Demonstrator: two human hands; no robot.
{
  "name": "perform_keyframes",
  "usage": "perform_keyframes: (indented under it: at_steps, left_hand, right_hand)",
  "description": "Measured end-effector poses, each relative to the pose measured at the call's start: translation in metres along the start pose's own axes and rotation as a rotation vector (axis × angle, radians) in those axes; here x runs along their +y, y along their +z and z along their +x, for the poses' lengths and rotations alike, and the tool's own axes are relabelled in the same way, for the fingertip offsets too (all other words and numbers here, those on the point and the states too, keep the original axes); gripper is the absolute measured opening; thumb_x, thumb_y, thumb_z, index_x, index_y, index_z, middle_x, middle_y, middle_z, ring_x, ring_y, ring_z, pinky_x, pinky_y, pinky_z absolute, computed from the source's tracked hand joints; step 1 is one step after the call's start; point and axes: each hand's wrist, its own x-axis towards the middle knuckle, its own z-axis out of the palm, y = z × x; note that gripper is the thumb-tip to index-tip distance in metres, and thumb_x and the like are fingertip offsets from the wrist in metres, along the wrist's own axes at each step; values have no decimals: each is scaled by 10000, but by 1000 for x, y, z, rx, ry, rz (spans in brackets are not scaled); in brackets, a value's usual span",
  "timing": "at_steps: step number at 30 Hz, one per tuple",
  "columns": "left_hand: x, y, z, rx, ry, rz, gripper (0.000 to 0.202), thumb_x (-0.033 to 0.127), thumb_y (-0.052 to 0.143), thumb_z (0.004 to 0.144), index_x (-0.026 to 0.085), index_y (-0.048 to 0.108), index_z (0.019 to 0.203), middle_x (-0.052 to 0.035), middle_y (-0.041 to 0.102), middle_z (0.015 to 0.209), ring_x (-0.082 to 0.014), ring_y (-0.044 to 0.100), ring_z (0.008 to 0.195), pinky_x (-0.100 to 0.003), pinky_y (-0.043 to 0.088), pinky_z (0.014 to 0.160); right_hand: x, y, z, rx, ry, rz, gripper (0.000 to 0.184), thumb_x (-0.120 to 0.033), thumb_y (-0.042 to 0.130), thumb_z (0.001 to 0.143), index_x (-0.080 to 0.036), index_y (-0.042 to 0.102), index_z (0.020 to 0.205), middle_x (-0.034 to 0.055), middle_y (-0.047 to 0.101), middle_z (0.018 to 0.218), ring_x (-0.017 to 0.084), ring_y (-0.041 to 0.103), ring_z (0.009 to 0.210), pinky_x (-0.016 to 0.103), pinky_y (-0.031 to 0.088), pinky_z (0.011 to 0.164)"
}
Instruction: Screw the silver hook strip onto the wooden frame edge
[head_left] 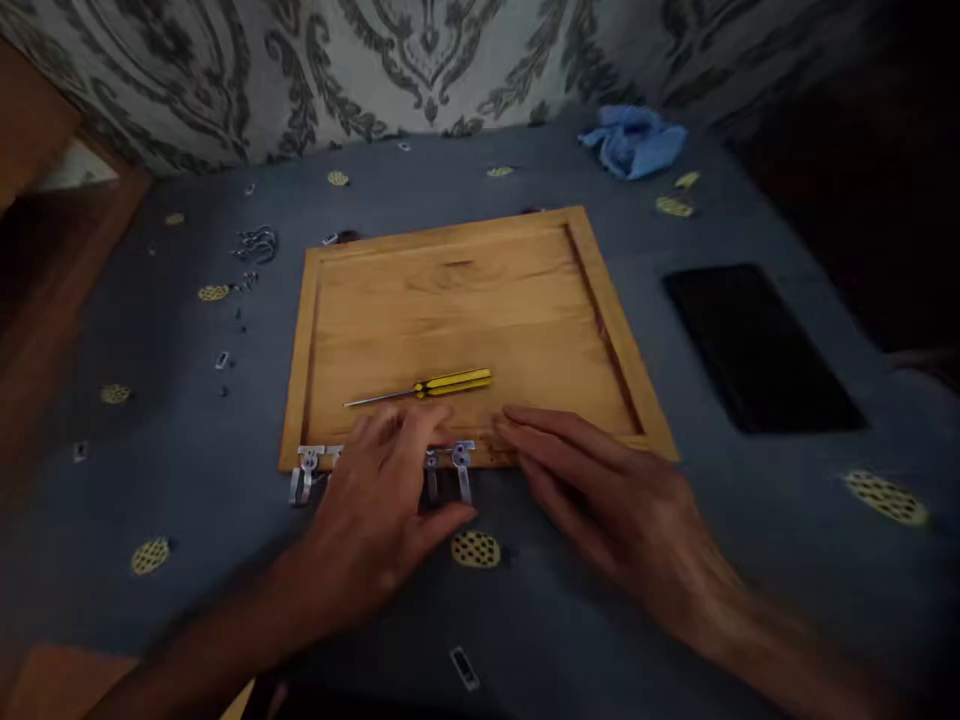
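A framed wooden panel lies flat on the cloth-covered table. Metal hooks are lined up along its front edge, with a further hook at the left end. My left hand rests over the middle of this row, thumb apart from the curved fingers, covering some hooks. At the front edge, right of the hooks, my right hand has its fingers pressed together; anything between the fingertips is hidden. A screwdriver with a yellow handle lies on the panel just beyond my left hand.
Loose metal rings or hooks and small screws lie on the patterned tablecloth to the left. A dark flat tablet-like object is at the right. A crumpled blue cloth sits at the back, before a patterned wall.
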Motion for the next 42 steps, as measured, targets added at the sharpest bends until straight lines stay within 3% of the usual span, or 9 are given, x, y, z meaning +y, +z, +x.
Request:
perform_keyframes:
  at_steps: [7,21,30,35,42]
  left_hand:
    - [2,0,0,-7,-32,-5,616,262,748,775,244,406,1287,-63,559,1294,-262,496,1230,-444,432,1012]
    - [4,-1,1,-1,-28,-17,552,266,740,789,239,440,1252,-67,582,1251,-272,521,1200,-458,457,983]
    - [4,-1,0,23,-24,18,541,281,751,781,233,454,1231,-67,593,1210,-261,543,1151,-440,460,955]
    - [4,-1,0,18,-25,10,517,275,739,791,233,464,1227,-66,591,1214,-262,539,1154,-430,457,950]
    - [5,-1,0,7,-39,1,514,264,745,784,235,462,1212,-65,590,1212,-259,534,1165,-420,465,944]
  right_hand:
    - [5,8,13,-88,-55,-59,287,-128,423,955,-155,599,1180,102,681,1190,196,715,938,308,620,747]
    - [10,14,-1,-3,-300,-120,264,-88,469,946,-143,652,1128,73,718,1148,166,707,887,299,607,694]
    - [11,9,2,-26,-335,-130,301,-90,381,978,-116,652,1105,76,732,1108,177,714,856,310,609,660]
    - [11,9,1,-49,-337,-124,313,-93,347,992,-119,620,1145,75,709,1170,178,702,935,307,597,702]
    - [12,10,2,-54,-357,-121,311,-77,359,982,-130,620,1142,58,716,1149,159,700,838,291,580,654]
